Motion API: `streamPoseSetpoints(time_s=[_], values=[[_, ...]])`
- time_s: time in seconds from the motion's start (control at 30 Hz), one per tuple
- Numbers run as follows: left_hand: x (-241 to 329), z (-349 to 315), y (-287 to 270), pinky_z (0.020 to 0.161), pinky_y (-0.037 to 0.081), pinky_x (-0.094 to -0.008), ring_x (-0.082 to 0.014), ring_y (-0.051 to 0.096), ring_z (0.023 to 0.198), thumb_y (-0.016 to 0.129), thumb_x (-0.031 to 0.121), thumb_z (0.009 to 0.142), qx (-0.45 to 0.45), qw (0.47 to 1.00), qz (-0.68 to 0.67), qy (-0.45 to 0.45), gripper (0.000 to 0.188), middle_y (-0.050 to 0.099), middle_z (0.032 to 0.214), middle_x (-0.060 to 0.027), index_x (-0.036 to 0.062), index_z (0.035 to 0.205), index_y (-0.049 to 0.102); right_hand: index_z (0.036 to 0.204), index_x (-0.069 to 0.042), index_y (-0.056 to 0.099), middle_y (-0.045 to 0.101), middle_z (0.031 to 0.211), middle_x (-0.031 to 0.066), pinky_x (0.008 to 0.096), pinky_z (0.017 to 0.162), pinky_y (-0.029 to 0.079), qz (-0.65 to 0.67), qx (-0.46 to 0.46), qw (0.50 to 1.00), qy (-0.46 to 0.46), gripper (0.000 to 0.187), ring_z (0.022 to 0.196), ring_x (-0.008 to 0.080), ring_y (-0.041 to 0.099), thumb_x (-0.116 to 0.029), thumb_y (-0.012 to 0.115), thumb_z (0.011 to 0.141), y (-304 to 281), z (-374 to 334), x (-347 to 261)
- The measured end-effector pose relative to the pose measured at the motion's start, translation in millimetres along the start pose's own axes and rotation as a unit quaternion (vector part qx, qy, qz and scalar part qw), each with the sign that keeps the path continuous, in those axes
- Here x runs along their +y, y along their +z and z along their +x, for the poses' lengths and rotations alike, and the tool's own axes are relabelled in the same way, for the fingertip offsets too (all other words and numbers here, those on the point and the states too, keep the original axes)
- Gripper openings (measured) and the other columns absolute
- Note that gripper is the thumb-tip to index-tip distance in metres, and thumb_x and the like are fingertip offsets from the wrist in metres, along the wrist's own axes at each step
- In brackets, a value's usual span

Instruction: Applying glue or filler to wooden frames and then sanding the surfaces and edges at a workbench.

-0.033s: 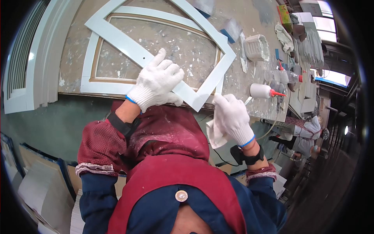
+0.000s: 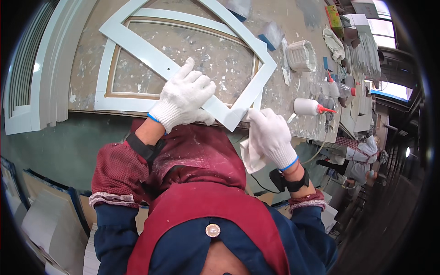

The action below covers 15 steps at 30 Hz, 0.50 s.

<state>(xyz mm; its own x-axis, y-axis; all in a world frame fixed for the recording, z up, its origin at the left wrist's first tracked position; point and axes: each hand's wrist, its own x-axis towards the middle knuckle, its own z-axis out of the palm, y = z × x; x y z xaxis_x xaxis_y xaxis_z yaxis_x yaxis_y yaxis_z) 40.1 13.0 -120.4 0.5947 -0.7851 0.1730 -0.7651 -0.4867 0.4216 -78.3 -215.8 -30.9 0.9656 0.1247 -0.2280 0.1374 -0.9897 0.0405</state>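
A white rectangular frame [image 2: 145, 51] lies slantwise over a second white frame [image 2: 103, 78] with a wooden inner lip, both on the workbench. My left hand [image 2: 185, 94], in a white knit glove, is closed round the upper frame's near rail, fingers over its face and thumb by the near edge. Beside that frame's near corner is my right hand [image 2: 272, 137], also gloved and closed. It holds a folded white cloth [image 2: 251, 156] that hangs below the fingers; the fingertips are close to the frame corner, and I cannot tell if they touch.
Paint specks cover the workbench [image 2: 293, 96]. On its right are a white bottle with a red nozzle [image 2: 306, 107], a clear bottle [image 2: 338, 90], a white basket [image 2: 301, 56] and a blue-and-white block [image 2: 271, 36]. Stacked white frames [image 2: 55, 68] stand at left. Co-workers [image 2: 360, 158] are at far right.
My right hand has shifted slightly left with the cloth, nearer the frame corner. My left hand keeps its hold on the frame.
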Motion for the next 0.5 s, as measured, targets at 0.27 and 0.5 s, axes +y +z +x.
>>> streamPoseSetpoints(time_s=[0.27, 0.5], values=[[0, 3, 2, 0.117, 0.031, -0.0525, -0.0262, 0.061, 0.105, 0.081, 0.054, 0.054, 0.044, 0.999, -0.014, 0.025, 0.072, 0.064, 0.099, -0.0062, 0.0074, 0.106, 0.065, 0.095, -0.013, 0.058, 0.064, 0.081, 0.0103, 0.0457, 0.057, 0.052, -0.006, -0.056, 0.998, -0.034, 0.021, 0.070, 0.0341, 0.068, -0.021, 0.067, 0.079, 13, 41, -27], [0, 5, 1, 0.115, 0.033, -0.0546, -0.0254, 0.061, 0.103, 0.084, 0.052, 0.049, 0.071, 0.997, -0.022, 0.029, 0.073, 0.062, 0.094, -0.0057, 0.0080, 0.104, 0.064, 0.091, -0.009, 0.059, 0.063, 0.082, 0.0115, 0.0452, 0.057, 0.054, 0.038, -0.063, 0.995, -0.072, 0.020, 0.071, 0.0342, 0.068, -0.022, 0.068, 0.077, 11, 49, -25]])
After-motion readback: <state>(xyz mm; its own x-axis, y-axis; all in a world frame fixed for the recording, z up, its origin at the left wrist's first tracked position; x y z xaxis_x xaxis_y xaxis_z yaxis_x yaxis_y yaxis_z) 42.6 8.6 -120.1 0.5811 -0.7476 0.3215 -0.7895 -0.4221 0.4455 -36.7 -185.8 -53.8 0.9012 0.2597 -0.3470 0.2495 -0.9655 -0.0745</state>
